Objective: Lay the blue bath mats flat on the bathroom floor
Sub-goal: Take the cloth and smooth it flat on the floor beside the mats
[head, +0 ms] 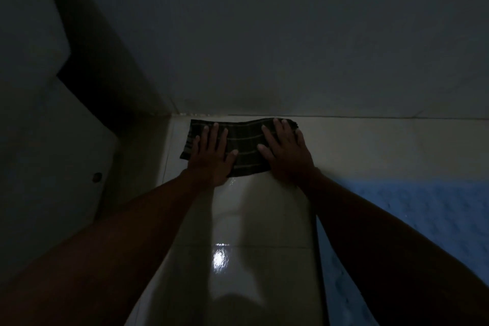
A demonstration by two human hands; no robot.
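A: Blue mat (412, 219), lower right of frame, lying on the floor (254, 206). Pale blue, nubby texture; much of it is hidden behind the right forearm and cut by the frame edge. Can't tell if it lies fully flat.

B: And the hands?

A: Neither is on it. Left hand (211, 151) and right hand (287, 151) both press a dark striped cloth (244, 145) at frame centre, against the wall (264, 34). Fingers straight and spread apart, palms down, nothing gripped.

B: Which hand is nearer the mat?

A: The right; the mat sits just right of and below it. Its long axis I can't judge.

B: Light?

A: Very dim. One glare spot on the wet-looking tile.
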